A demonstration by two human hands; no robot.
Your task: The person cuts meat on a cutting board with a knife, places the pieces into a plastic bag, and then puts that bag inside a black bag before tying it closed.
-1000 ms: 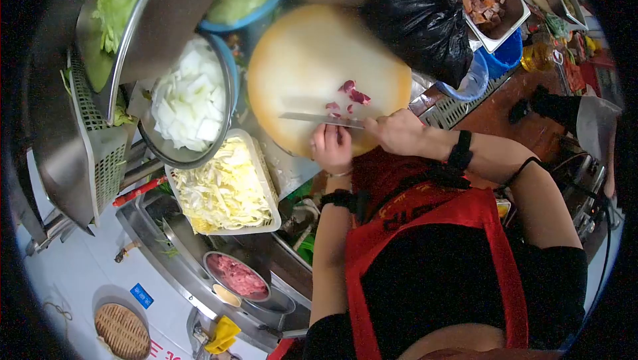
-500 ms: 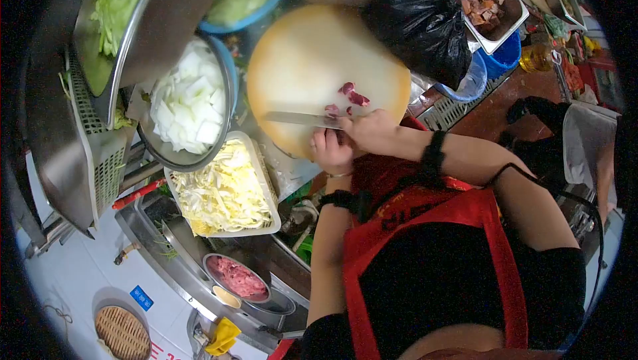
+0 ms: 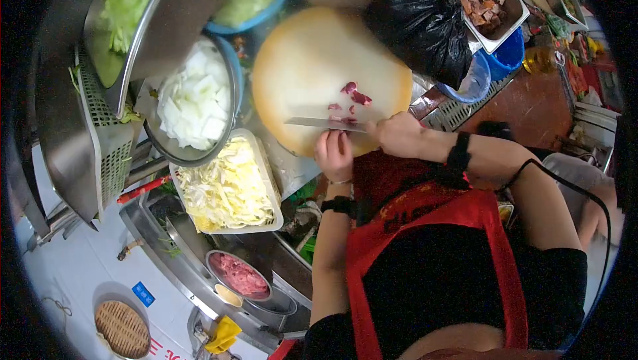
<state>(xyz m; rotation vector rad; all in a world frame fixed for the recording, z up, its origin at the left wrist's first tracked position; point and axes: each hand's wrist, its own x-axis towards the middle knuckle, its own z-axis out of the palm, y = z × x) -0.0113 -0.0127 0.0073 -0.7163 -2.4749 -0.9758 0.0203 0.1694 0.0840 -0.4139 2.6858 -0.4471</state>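
Observation:
My right hand (image 3: 400, 135) is wrapped round the handle of a knife (image 3: 319, 122), whose blade points left over the lower part of a round cutting board (image 3: 306, 61). Just below the blade, the curled fingers of my left hand (image 3: 334, 152) press at the board's near edge, against a piece of dark red meat mostly hidden by the fingers and blade. Small red meat pieces (image 3: 361, 98) lie on the board above the knife.
Left of the board are a bowl of white chunks (image 3: 193, 104), a basket of shredded cabbage (image 3: 229, 190) and a large metal bowl (image 3: 149, 21). A black plastic bag (image 3: 422, 21) overhangs the board's upper right. Minced meat (image 3: 240, 275) sits in a bowl at lower left.
My right hand and the knife have moved right and slightly down. My left hand has shifted a little, and the two hands are farther apart.

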